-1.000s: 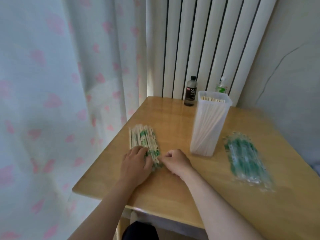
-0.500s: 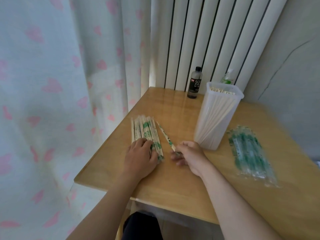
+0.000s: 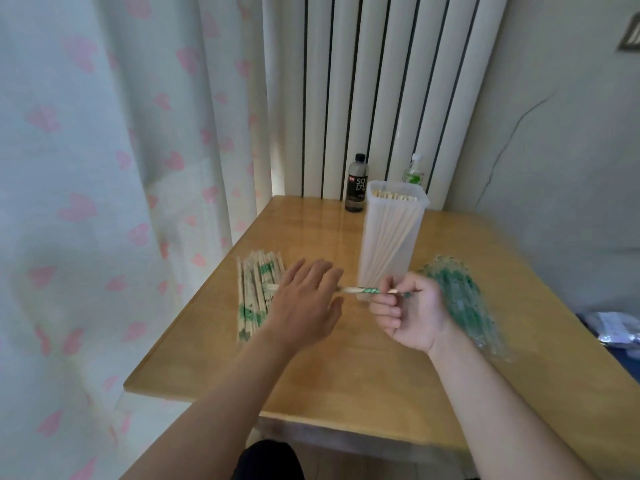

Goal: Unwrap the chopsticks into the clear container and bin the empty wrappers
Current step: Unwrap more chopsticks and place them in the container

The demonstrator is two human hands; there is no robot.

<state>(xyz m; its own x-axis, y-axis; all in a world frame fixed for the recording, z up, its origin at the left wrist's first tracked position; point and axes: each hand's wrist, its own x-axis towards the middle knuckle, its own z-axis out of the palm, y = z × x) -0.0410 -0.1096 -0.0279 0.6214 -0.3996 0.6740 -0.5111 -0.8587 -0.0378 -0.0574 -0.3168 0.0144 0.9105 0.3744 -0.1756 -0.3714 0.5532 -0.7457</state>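
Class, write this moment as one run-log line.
right hand: grips green-printed wrapped chopstick pair | left hand: open, near it | tall clear plastic container: holds bare chopsticks

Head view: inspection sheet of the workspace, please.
Surface: wooden table.
Job's things: wrapped chopsticks piled left; container upright, holding bare chopsticks; empty wrappers heaped right; one wrapped pair held above the table; no bin seen.
Clutter: dark bottle and green-labelled bottle behind the container.
Grippers: left hand, fingers spread, at the pair's end; right hand pinches the pair.
Cables: thin dark line on the wall, cable or crack unclear.
Surroundings: curtain left, radiator behind, wall right.
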